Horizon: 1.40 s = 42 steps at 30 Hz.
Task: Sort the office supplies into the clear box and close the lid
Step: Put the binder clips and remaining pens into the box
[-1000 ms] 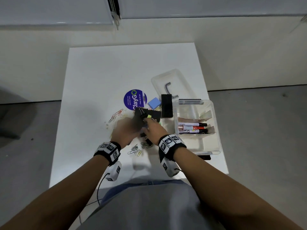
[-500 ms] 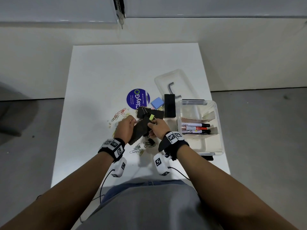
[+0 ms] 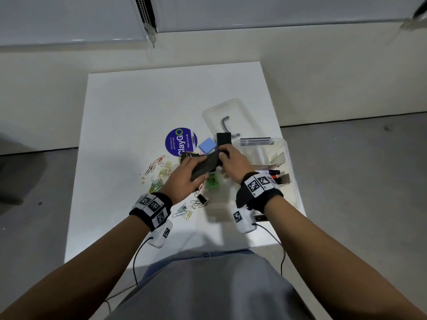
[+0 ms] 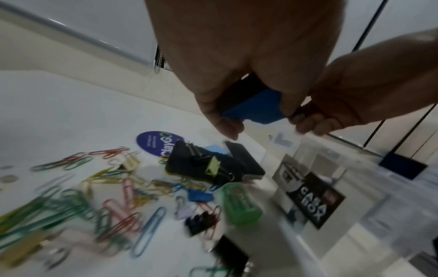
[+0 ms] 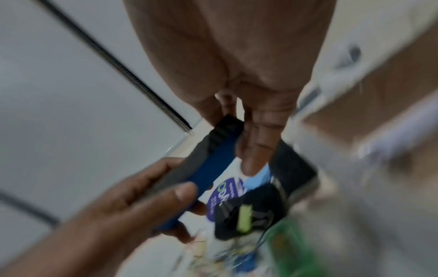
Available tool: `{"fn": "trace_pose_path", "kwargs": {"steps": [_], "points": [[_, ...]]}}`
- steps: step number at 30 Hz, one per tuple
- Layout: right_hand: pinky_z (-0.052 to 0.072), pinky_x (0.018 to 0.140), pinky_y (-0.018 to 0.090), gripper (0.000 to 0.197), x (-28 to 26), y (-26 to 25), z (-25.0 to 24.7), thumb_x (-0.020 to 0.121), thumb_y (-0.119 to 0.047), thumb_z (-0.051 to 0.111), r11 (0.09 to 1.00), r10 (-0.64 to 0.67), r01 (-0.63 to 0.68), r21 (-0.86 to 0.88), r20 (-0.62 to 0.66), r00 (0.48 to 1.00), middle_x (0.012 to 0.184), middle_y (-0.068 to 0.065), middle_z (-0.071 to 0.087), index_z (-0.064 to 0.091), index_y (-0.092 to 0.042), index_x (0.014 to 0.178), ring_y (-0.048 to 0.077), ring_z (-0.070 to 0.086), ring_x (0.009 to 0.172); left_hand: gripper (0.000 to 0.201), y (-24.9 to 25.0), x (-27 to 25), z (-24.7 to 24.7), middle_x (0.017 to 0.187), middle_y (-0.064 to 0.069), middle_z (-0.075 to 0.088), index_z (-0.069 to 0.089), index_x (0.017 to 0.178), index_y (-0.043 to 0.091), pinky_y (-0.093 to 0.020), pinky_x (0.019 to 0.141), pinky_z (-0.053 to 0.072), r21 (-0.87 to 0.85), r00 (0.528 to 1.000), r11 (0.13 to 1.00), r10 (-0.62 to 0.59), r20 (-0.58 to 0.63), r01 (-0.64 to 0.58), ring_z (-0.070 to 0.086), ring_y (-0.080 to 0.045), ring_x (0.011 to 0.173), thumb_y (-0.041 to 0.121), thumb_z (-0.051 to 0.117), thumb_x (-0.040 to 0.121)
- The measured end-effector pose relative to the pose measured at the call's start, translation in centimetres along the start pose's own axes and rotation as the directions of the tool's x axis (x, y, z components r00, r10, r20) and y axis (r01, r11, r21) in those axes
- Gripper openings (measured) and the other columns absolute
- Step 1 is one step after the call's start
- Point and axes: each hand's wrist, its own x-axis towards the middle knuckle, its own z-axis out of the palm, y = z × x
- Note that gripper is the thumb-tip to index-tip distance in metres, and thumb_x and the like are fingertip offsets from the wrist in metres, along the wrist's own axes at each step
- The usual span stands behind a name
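A flat eraser [image 3: 205,166], dark on top and blue underneath [image 4: 255,106], hangs above the table between both hands. My left hand [image 3: 184,176] grips its near end, thumb under and fingers over. My right hand [image 3: 227,158] pinches its far end, just left of the clear box [image 3: 292,188]. The box stands open at the table's right edge with markers [image 3: 270,173] and cardboard dividers inside. Its lid [image 3: 231,109] lies behind it. The right wrist view is blurred and shows both hands on the eraser [image 5: 213,165].
Under the hands lie a second black eraser [image 4: 203,166] carrying binder clips, a third black eraser [image 3: 223,138], a blue sticky pad [image 3: 206,145] and a green clip case [image 3: 212,181]. Coloured paper clips [image 3: 159,174] are scattered to the left. A round purple sticker [image 3: 181,142] sits behind them.
Both hands have carried the eraser a little up and to the right, nearer the box. The green clip case under them has come into sight.
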Motion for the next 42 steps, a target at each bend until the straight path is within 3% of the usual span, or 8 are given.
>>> {"fn": "trace_pose_path", "kwargs": {"steps": [4, 9, 12, 15, 21, 30, 34, 42], "points": [[0.034, 0.108, 0.045, 0.048, -2.7, 1.3, -4.3, 0.086, -0.038, 0.063, 0.819, -0.277, 0.283, -0.499, 0.089, 0.957, 0.139, 0.011, 0.043, 0.053, -0.025, 0.131, 0.031, 0.039, 0.130, 0.045, 4.6, 1.8, 0.4, 0.120, 0.001, 0.059, 0.049, 0.129, 0.022, -0.028, 0.092, 0.053, -0.141, 0.997, 0.990, -0.019, 0.075, 0.029, 0.060, -0.010, 0.104, 0.030, 0.067, 0.089], [0.038, 0.072, 0.034, 0.019, -5.6, 2.9, -8.5, 0.089, -0.020, 0.057, 0.721, -0.307, 0.257, -0.643, 0.035, 0.951, 0.103, 0.005, 0.062, 0.060, -0.016, 0.107, 0.030, 0.061, 0.095, 0.031, 8.8, 4.0, 1.4, 0.106, -0.001, 0.067, 0.049, 0.112, 0.016, -0.019, 0.079, 0.049, -0.301, 0.986, 0.952, 0.002, 0.165, 0.048, 0.064, -0.005, 0.093, 0.043, 0.049, 0.097], [0.035, 0.064, 0.030, 0.018, -7.2, 4.5, -9.7, 0.090, -0.019, 0.056, 0.722, -0.256, 0.203, -0.661, 0.018, 0.967, 0.104, 0.004, 0.060, 0.059, -0.017, 0.107, 0.029, 0.060, 0.094, 0.045, 9.0, 6.2, 2.7, 0.105, -0.003, 0.067, 0.056, 0.110, 0.013, -0.027, 0.084, 0.049, -0.404, 0.992, 0.906, -0.106, 0.069, 0.125, 0.062, -0.012, 0.092, 0.048, 0.030, 0.102], [0.038, 0.066, 0.030, 0.029, -8.4, 6.3, -9.4, 0.088, -0.014, 0.058, 0.716, -0.209, 0.212, -0.666, 0.086, 0.974, 0.111, 0.001, 0.061, 0.058, -0.024, 0.115, 0.029, 0.061, 0.098, 0.033, 7.2, 8.6, 4.4, 0.102, -0.002, 0.055, 0.054, 0.114, 0.015, -0.036, 0.084, 0.049, -0.056, 0.982, 0.987, -0.158, -0.108, 0.153, 0.057, -0.017, 0.087, 0.043, 0.049, 0.097], [0.048, 0.075, 0.033, 0.030, -8.4, 10.1, -6.5, 0.086, -0.005, 0.052, 0.663, -0.063, 0.211, -0.718, 0.227, 0.972, 0.110, 0.004, 0.064, 0.061, -0.022, 0.108, 0.029, 0.064, 0.100, 0.034, 6.6, 9.2, 7.2, 0.082, -0.012, 0.060, 0.040, 0.124, 0.013, -0.025, 0.049, 0.046, -0.086, 0.945, 0.942, -0.318, 0.076, 0.324, 0.063, -0.024, 0.066, 0.033, 0.049, 0.098], [0.048, 0.087, 0.035, 0.028, -5.7, 10.7, -5.0, 0.096, -0.017, 0.047, 0.689, 0.174, 0.162, -0.706, 0.378, 0.909, 0.118, 0.014, 0.066, 0.064, -0.006, 0.115, 0.031, 0.062, 0.109, 0.022, 6.5, 9.2, 8.6, 0.086, -0.019, 0.064, 0.044, 0.114, 0.007, -0.035, 0.062, 0.048, -0.066, 0.958, 0.961, -0.273, -0.087, 0.268, 0.063, -0.032, 0.072, 0.024, 0.046, 0.100], [0.038, 0.103, 0.029, 0.045, -4.7, 10.5, -4.7, 0.096, -0.025, 0.052, 0.798, 0.154, 0.219, -0.561, 0.541, 0.827, 0.144, 0.000, 0.050, 0.047, -0.022, 0.141, 0.021, 0.050, 0.128, 0.024, 6.6, 9.2, 8.6, 0.086, -0.015, 0.062, 0.045, 0.117, 0.006, -0.031, 0.064, 0.043, -0.054, 0.956, 0.961, -0.276, -0.097, 0.272, 0.058, -0.026, 0.072, 0.023, 0.046, 0.100], [0.050, 0.089, 0.034, 0.023, -3.8, 9.5, -2.0, 0.093, -0.017, 0.052, 0.655, 0.212, 0.216, -0.724, 0.450, 0.867, 0.111, 0.008, 0.069, 0.069, -0.013, 0.108, 0.028, 0.065, 0.104, 0.023, 7.2, 8.7, 9.1, 0.091, -0.016, 0.061, 0.048, 0.114, 0.002, -0.030, 0.067, 0.038, -0.087, 0.943, 0.962, -0.273, -0.191, 0.261, 0.053, -0.023, 0.077, 0.019, 0.046, 0.100]]}}
